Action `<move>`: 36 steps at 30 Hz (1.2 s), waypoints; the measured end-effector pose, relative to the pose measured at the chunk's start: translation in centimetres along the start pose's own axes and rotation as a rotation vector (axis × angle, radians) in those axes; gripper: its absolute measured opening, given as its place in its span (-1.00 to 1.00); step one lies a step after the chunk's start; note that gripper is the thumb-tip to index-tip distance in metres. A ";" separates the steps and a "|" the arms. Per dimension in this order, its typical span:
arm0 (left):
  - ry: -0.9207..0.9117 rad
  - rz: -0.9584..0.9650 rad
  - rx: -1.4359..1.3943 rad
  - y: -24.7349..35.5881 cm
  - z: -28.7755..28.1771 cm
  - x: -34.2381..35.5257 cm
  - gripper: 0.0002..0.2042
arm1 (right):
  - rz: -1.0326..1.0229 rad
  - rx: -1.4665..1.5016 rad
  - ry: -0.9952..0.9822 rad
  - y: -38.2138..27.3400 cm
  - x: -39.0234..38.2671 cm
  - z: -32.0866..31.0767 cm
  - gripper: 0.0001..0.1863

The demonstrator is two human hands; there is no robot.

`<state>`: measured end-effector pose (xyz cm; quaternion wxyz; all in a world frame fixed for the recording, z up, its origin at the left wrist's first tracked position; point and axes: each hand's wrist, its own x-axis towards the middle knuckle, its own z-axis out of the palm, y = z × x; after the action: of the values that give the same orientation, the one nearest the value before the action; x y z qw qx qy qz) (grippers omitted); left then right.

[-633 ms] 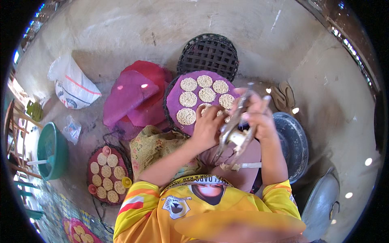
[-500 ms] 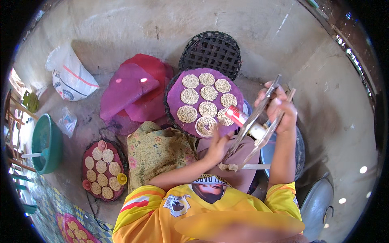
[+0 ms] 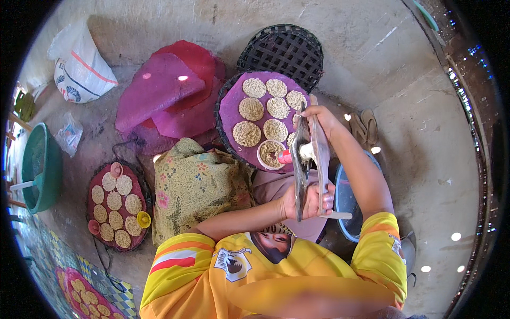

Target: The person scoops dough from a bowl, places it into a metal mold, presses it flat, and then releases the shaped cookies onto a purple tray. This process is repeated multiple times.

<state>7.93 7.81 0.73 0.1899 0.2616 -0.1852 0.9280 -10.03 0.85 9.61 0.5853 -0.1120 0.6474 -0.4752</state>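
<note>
Two-handed: clasping wooden press (image 3: 320, 142) in left grip (image 3: 312, 201) and right grip (image 3: 323, 119); could spill strands (image 3: 270, 151) past white ring (image 3: 260, 158) if squeezing with red tube (image 3: 285, 156) off-centre.

Downward fisheye view, head height

Noodle disc (image 3: 290, 139) partly hidden behind press (image 3: 307, 151)

Soft daylight, small glaring spots (image 3: 183, 78) on purple cloth (image 3: 154, 98), fisheye-bent edges, dark corners, blurred yellowish oval (image 3: 313, 292) below
</note>
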 end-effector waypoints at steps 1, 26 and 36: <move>-0.005 0.016 -0.058 0.3 -0.2 -0.1 -0.49 | 0.002 -0.006 0.016 0.0 0.7 0.1 -0.80; -0.003 0.004 -0.046 3.3 -1.4 -2.0 -0.58 | -0.195 -0.409 0.288 -0.2 4.2 4.0 -0.59; -0.090 -0.205 0.292 5.5 2.4 -0.4 -0.35 | -0.441 -0.014 0.147 -2.0 -2.5 0.5 -0.25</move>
<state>6.78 1.96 1.04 0.2351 0.3450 -0.0290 0.9082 -9.65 1.31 12.79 0.4177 -0.2201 0.6513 -0.5940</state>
